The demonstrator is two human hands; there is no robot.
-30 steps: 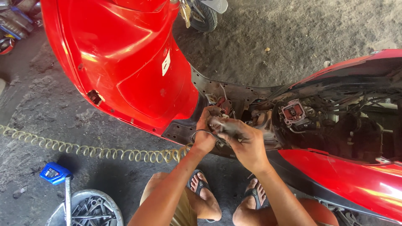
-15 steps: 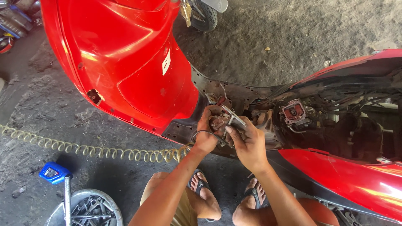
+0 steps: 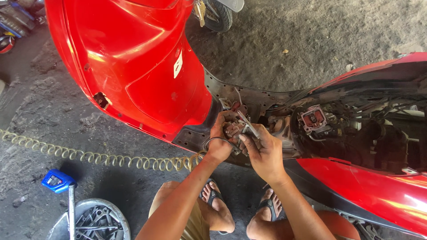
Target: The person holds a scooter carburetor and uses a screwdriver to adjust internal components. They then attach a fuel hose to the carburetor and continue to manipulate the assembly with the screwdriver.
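A red scooter (image 3: 133, 66) with its floor panels off stands in front of me. My left hand (image 3: 221, 138) grips a small grimy metal part (image 3: 233, 129) over the exposed frame. My right hand (image 3: 262, 149) holds a thin metal tool (image 3: 247, 123) whose tip rests on that part. A black hose or cable (image 3: 218, 140) loops below my left hand. To the right sits the open engine bay with a reddish square component (image 3: 313, 118) and tangled wiring.
A coiled yellowish air hose (image 3: 89, 155) runs across the dirt floor at the left. A blue bottle (image 3: 57, 180) and a round metal bowl of tools (image 3: 91, 222) lie at the lower left. My sandalled feet (image 3: 213, 200) are below. A tyre (image 3: 220, 13) shows at top.
My right hand has drawn back a little from over the part, and the thin tool now points up and left onto it. My left hand has stayed in place.
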